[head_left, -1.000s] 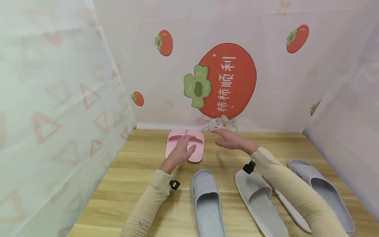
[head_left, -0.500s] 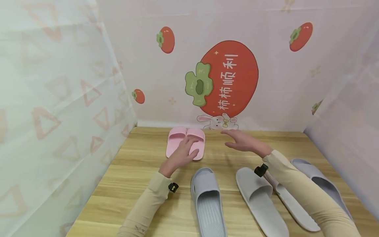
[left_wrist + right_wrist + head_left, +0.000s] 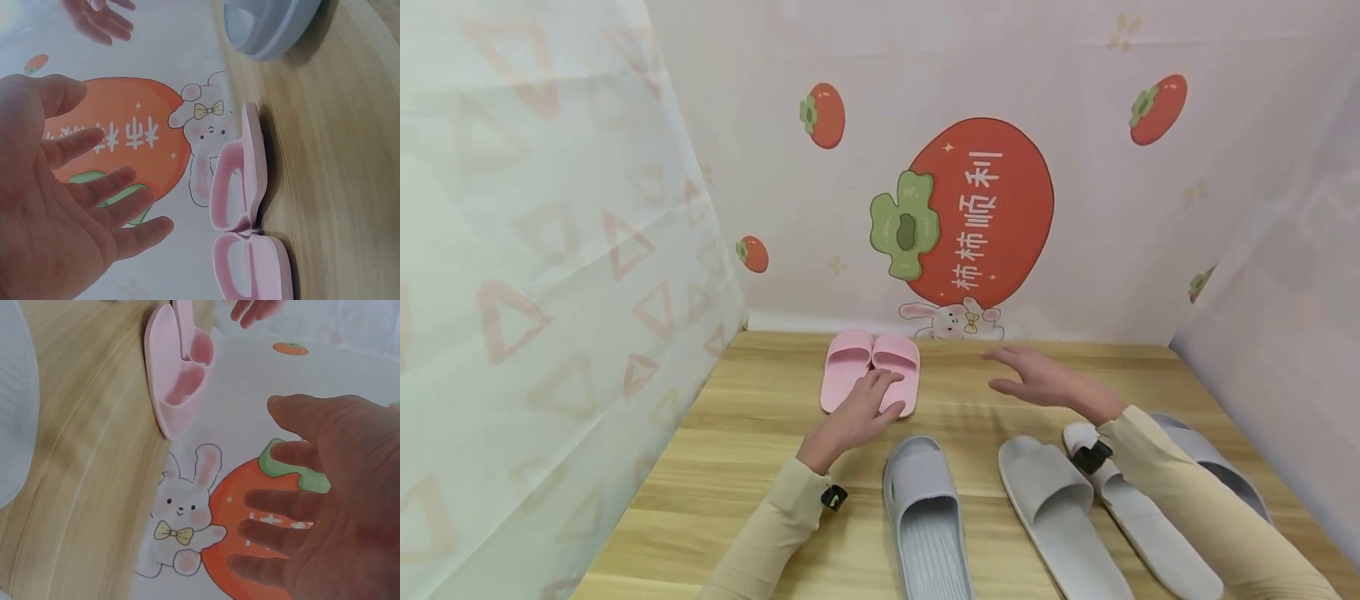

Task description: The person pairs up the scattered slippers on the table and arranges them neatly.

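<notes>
Side by side at the back of the wooden surface (image 3: 715, 467) lies a pair of pink slippers (image 3: 842, 379). My left hand (image 3: 853, 417) hovers above their near ends with relaxed fingers, holding nothing; its bare palm faces the left wrist view. To the right of the pair, my right hand (image 3: 1037, 379) is raised over the surface, fingers loosely extended and nothing in them. A blue-grey slipper (image 3: 925, 492) points away from me at the front middle. Right of it lie a grey slipper (image 3: 1060, 517) and a narrow light slipper (image 3: 1157, 525), partly behind my right sleeve.
Another blue-grey slipper (image 3: 1213, 458) lies at the far right, partly hidden by the right arm. White printed sheets stand along the back, the left (image 3: 550, 333) and the right (image 3: 1285, 350). The back sheet bears a large red persimmon (image 3: 1022, 208) and a rabbit.
My right hand has moved right, away from the pink slippers. The left hand has drawn slightly back toward me over them. The slippers have stayed in place.
</notes>
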Demonstrator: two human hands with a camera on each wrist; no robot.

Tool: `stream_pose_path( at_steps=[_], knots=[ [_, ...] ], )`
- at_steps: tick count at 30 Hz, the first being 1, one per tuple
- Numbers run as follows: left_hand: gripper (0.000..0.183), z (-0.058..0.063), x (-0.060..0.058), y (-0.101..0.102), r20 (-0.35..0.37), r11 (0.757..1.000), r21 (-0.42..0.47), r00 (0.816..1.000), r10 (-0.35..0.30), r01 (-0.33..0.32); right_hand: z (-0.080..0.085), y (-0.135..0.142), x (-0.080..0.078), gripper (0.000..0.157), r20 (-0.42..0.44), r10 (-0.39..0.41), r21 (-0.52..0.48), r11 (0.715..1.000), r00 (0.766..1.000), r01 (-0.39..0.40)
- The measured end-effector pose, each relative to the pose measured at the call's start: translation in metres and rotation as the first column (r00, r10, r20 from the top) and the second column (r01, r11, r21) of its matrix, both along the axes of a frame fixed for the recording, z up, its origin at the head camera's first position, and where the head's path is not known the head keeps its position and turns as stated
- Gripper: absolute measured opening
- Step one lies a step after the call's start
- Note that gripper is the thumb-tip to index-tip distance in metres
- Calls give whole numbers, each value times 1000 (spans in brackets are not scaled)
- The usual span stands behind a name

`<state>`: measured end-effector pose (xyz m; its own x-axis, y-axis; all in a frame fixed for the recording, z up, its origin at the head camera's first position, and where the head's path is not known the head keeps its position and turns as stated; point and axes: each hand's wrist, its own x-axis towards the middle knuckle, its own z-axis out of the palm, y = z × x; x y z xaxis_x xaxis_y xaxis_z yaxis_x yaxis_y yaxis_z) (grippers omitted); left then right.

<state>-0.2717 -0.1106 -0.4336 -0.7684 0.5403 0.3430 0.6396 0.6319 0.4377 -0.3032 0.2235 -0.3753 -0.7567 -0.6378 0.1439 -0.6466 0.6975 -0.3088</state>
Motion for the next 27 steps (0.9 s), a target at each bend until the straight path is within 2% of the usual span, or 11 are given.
stream_pose_path(
  at_steps=[3, 7, 13, 17, 23, 27],
  knots=[
    [44, -2, 1, -2, -4, 1000, -3, 1000, 5, -5, 2, 8, 6, 50, 27, -26, 0, 1000, 999, 26],
    [43, -2, 2, -6, -13, 999, -14, 999, 29, -29, 5, 17, 11, 51, 17, -42, 1, 999, 999, 42],
    [44, -2, 5, -8, 27, 1000, -23, 1000, -5, 5, 9, 33, 18, 52, 15, -79, 19, 997, 997, 79],
    [44, -4, 6, -8, 18, 999, -33, 1000, 2, -2, 9, 44, 21, 51, -1, -79, 8, 997, 997, 79],
    [44, -5, 10, -9, 90, 999, -33, 996, 4, -1, 6, 61, 26, 52, -8, -91, 2, 996, 996, 91],
    [43, -8, 11, -9, 98, 999, -46, 995, -6, 11, 3, 70, 28, 53, 4, -116, 3, 993, 993, 116]
  ],
)
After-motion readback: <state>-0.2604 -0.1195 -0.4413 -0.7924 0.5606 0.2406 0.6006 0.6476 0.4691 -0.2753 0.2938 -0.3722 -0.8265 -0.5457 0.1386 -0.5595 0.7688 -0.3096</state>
